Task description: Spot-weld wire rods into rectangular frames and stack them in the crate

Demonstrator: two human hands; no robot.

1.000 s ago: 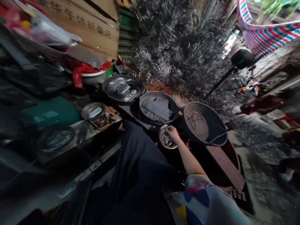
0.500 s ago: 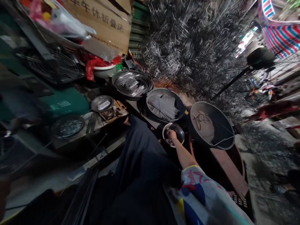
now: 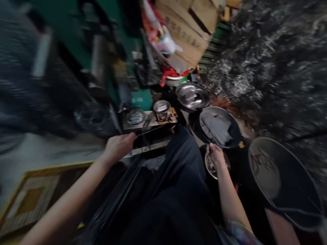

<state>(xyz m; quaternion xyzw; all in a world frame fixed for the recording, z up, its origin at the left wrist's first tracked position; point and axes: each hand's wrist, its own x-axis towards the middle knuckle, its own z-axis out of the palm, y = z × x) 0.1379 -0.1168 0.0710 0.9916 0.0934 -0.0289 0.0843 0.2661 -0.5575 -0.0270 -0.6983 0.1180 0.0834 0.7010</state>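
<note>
Left hand (image 3: 120, 145) grips a thin rod (image 3: 150, 131), long axis running rightward and slightly away. Right hand (image 3: 216, 154), nearer the metal bowl (image 3: 213, 175), pinches a small blurred piece (image 3: 207, 144) over it.

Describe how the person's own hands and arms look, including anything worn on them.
The left hand and right hand are gloveless, and the forearms bare. A greyish, multicoloured sleeve with a yellowish edge shows on the right arm, its pattern blurred; no left sleeve is in view.
</note>
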